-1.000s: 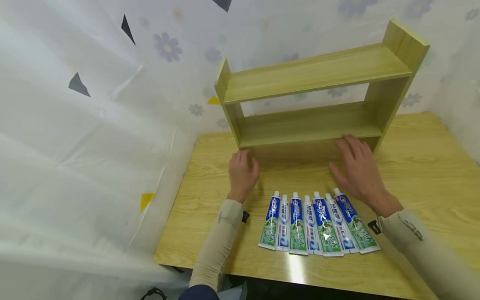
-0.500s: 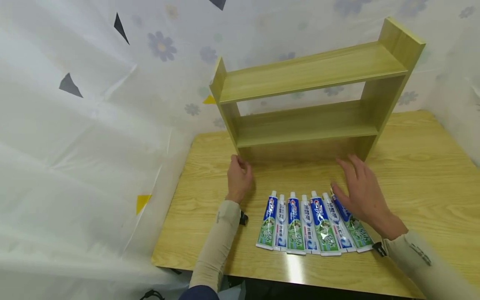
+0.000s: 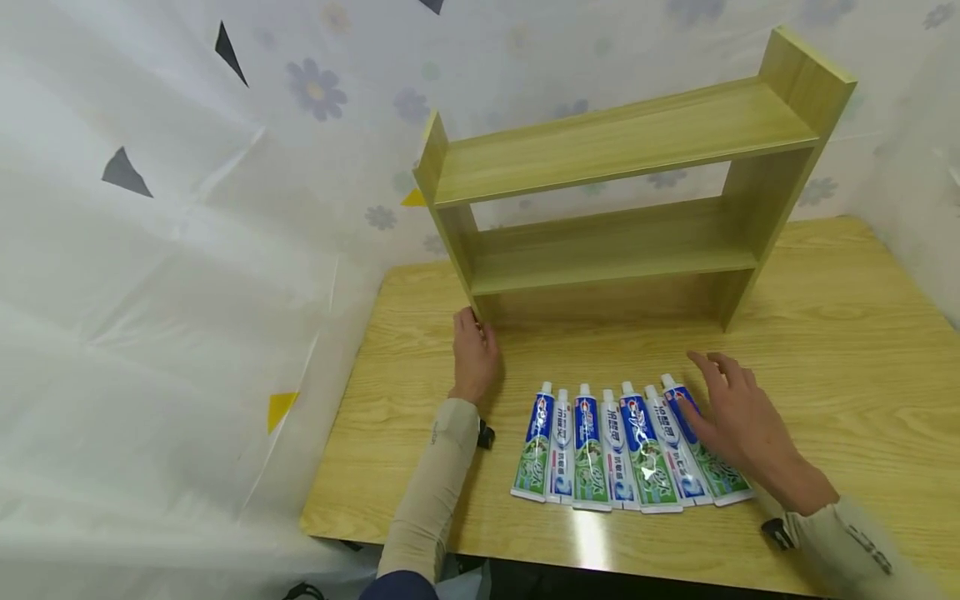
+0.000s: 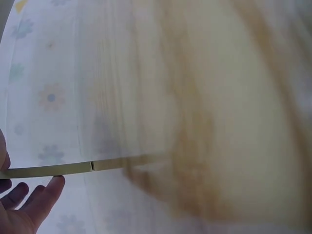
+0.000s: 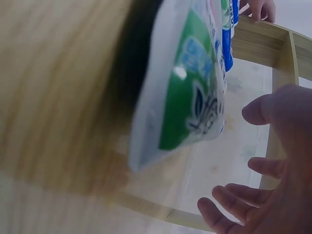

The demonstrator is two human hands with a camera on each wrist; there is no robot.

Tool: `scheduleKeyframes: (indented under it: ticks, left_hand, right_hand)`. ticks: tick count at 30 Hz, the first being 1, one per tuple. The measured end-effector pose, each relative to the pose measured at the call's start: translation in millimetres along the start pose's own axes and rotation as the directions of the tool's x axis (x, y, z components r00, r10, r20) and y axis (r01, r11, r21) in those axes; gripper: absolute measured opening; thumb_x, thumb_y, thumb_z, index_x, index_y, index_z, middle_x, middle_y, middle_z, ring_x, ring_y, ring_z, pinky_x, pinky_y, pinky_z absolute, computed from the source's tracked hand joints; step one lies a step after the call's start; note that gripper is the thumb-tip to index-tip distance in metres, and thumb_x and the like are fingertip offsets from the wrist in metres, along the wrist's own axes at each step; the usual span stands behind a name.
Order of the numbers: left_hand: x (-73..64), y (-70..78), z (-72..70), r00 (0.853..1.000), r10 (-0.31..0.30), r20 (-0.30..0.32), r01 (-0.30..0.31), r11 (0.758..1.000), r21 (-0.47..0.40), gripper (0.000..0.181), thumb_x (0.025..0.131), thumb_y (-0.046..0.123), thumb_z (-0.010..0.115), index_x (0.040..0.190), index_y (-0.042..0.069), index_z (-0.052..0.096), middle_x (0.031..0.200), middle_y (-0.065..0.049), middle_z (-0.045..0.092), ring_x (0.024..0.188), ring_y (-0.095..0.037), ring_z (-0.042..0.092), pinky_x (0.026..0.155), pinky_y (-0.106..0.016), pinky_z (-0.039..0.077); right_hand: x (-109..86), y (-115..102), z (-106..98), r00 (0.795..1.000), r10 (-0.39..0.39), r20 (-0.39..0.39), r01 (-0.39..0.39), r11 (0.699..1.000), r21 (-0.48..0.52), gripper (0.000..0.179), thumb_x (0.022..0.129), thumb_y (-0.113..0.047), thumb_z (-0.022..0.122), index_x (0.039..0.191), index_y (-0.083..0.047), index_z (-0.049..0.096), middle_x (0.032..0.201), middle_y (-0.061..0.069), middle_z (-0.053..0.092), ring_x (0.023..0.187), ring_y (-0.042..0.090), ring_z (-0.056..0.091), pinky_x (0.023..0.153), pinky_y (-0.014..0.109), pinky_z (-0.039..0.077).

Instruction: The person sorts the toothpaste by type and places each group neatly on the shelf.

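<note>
Seven is avoided here: several toothpaste tubes lie side by side on the wooden table [image 3: 360, 433], caps away from me. Blue-and-green tubes [image 3: 588, 450] alternate with slimmer white ones [image 3: 562, 454]. Behind them stands a two-tier wooden shelf [image 3: 615, 250]. My left hand [image 3: 475, 358] pinches the lower front edge of the shelf's left side panel, thumb on one side and fingers on the other in the left wrist view. My right hand [image 3: 750, 425] hovers with spread fingers beside the rightmost toothpaste tube [image 3: 720, 471], partly covering it. In the right wrist view, that tube's green end [image 5: 190, 97] looms close.
A flower-patterned sheet [image 3: 315, 92] hangs behind the shelf, and a white sheet [image 3: 150, 333] hangs along the left. Bare tabletop shows on both sides of the shelf. The table's front edge [image 3: 540, 558] runs just below the tubes.
My right hand has left the shelf's lower board and come back toward me, beside the rightmost tube. My left hand has dropped slightly to the left panel's foot.
</note>
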State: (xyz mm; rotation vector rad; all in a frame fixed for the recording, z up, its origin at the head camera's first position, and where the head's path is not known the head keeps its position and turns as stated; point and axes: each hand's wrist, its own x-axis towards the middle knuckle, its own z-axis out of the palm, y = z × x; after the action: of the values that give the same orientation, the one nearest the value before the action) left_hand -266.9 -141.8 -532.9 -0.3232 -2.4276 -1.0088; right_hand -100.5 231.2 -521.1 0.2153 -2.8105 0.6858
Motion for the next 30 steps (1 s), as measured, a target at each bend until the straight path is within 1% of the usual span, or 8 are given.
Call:
scheduleKeyframes:
  ticks: [5,8,10,14,17,21,27,30]
  left_hand:
    - [0.9,-30.2,13.6,0.999,0.041,0.004,-0.041,0.999,0.020,0.024,0.115,0.013,0.046,0.132,-0.002,0.053,0.115,-0.022,0.065,0.100,-0.033,0.069,0.083,-0.050,0.060]
    - [2.0,-34.7,14.1,0.998,0.043,0.035,-0.043,0.999,0.013,0.027,0.117,0.018,0.043,0.133,-0.001,0.053,0.115,-0.024,0.070,0.102,-0.036,0.075,0.083,-0.050,0.063]
    - [1.5,-22.3,5.4,0.998,0.040,0.057,-0.040,0.999,-0.014,0.027,0.117,0.015,0.043,0.134,-0.004,0.052,0.116,-0.029,0.071,0.103,-0.042,0.076,0.082,-0.055,0.064]
    - [3.0,-36.4,14.5,0.997,0.049,0.054,-0.050,0.999,0.016,0.024,0.115,0.015,0.047,0.132,-0.001,0.052,0.114,-0.028,0.074,0.100,-0.038,0.078,0.078,-0.055,0.064]
    - [3.1,-47.3,21.5,0.998,0.043,0.053,-0.046,0.998,0.050,0.020,0.114,0.014,0.049,0.128,0.001,0.052,0.106,-0.027,0.075,0.088,-0.031,0.077,0.068,-0.048,0.062]
    - [2.4,-36.1,12.5,0.996,0.043,0.072,-0.046,0.998,0.050,0.017,0.114,0.014,0.048,0.125,0.000,0.052,0.095,-0.025,0.073,0.076,-0.026,0.073,0.058,-0.046,0.057]
    - [2.5,-10.3,-1.3,0.993,-0.009,0.119,0.003,0.999,0.054,0.019,0.115,0.009,0.048,0.127,-0.005,0.051,0.092,-0.027,0.071,0.074,-0.031,0.072,0.060,-0.041,0.058]
    - [3.4,-28.3,9.2,0.991,-0.022,0.131,0.014,0.998,0.062,0.022,0.117,0.016,0.045,0.130,-0.002,0.050,0.088,-0.020,0.070,0.071,-0.025,0.069,0.058,-0.040,0.055]
  right_hand:
    - [-7.0,-1,6,0.999,0.024,0.044,-0.024,1.000,0.000,0.068,0.100,-0.020,0.076,0.157,0.000,0.046,0.145,0.037,0.050,0.125,0.057,0.052,0.088,0.074,0.053]
    - [-10.2,-1,7,0.996,0.038,0.083,-0.039,0.999,0.007,0.063,0.102,-0.021,0.074,0.155,0.000,0.048,0.140,0.036,0.052,0.120,0.054,0.055,0.082,0.071,0.056]
    - [-11.2,0,8,0.993,0.043,0.110,-0.045,0.999,0.012,0.060,0.103,-0.021,0.072,0.153,0.002,0.049,0.133,0.035,0.057,0.109,0.048,0.059,0.076,0.065,0.057]
    - [-12.0,1,7,0.981,0.062,0.186,-0.066,0.998,0.013,0.059,0.105,-0.024,0.070,0.153,0.003,0.049,0.124,0.033,0.062,0.093,0.037,0.062,0.070,0.055,0.056]
    - [-12.7,1,6,0.961,0.089,0.261,-0.095,0.995,0.012,0.067,0.105,-0.030,0.070,0.159,0.001,0.044,0.134,0.038,0.059,0.103,0.050,0.068,0.078,0.062,0.059]
    - [-13.0,-1,5,0.940,0.116,0.320,-0.125,0.992,0.007,0.076,0.105,-0.035,0.070,0.164,0.000,0.037,0.149,0.042,0.051,0.125,0.065,0.061,0.090,0.073,0.055]
    - [-8.1,2,3,0.941,0.081,0.329,-0.087,0.996,0.003,0.076,0.102,-0.032,0.076,0.162,-0.004,0.040,0.143,0.041,0.057,0.111,0.056,0.070,0.085,0.068,0.058]
    - [-5.0,3,1,0.936,0.071,0.346,-0.073,0.997,-0.007,0.077,0.099,-0.033,0.079,0.161,-0.005,0.042,0.140,0.040,0.060,0.106,0.050,0.072,0.083,0.066,0.059]
